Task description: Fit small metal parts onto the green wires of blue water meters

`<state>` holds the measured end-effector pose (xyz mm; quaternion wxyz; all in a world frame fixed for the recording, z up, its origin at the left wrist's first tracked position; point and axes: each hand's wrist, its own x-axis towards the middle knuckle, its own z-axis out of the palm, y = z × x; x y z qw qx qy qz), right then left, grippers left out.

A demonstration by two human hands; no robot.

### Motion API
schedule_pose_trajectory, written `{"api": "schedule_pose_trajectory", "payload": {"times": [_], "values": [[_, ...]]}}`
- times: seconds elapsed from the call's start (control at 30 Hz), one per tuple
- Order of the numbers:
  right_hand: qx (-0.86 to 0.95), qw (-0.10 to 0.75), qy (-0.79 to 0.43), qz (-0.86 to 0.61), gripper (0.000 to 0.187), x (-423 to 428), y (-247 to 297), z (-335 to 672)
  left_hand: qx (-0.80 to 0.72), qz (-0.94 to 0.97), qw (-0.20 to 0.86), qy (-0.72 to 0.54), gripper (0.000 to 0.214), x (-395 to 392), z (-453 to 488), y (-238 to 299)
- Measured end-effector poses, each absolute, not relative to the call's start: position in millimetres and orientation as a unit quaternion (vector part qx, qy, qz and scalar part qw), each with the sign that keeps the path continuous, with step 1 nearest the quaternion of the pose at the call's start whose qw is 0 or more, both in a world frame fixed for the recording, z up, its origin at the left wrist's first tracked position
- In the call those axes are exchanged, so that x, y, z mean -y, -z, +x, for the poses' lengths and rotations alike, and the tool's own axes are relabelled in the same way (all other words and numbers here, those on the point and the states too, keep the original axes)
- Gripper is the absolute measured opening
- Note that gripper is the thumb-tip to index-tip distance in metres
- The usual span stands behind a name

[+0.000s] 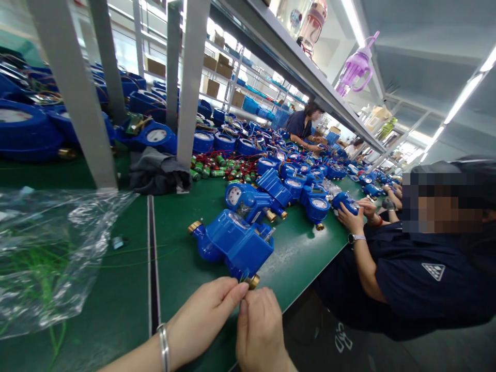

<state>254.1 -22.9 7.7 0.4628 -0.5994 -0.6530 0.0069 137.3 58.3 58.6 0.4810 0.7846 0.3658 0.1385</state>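
Note:
A blue water meter (236, 243) with brass threaded ends lies on the green table, its lower brass end towards me. Right beside that end, my left hand (207, 310) is closed in a pinch, with a bit of thin green wire (243, 279) showing at its fingertips. My right hand (261, 323) is closed too, its curled fingers against the left fingertips. What sits inside the right fingers is hidden. Just behind lies another blue water meter (248, 199) with a round dial.
A clear plastic bag (89, 258) of green wires lies at left, near a dark cloth (158, 170). Green batteries (220, 168) and many meters fill the back. Metal posts (189, 77) carry a shelf. At right, a co-worker (426, 268) handles a meter (346, 203).

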Motion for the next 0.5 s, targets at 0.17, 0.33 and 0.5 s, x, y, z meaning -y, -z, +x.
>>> {"api": "schedule_pose_trajectory", "payload": {"times": [0.17,0.33,0.5], "values": [[0.345,0.59,-0.519,-0.513,0.027,10.3,-21.9,244.5,-0.37,0.794,0.459,-0.149,0.038,-58.2,139.3,-58.9],[0.268,0.651,-0.512,-0.492,0.031,7.2,-11.9,240.2,-0.352,0.776,0.495,-0.169,0.042,-60.2,137.8,-51.3],[0.432,0.568,-0.348,-0.608,0.03,12.1,-11.8,247.7,-0.337,0.755,0.533,-0.18,0.036,-61.2,135.2,-53.8]]}}
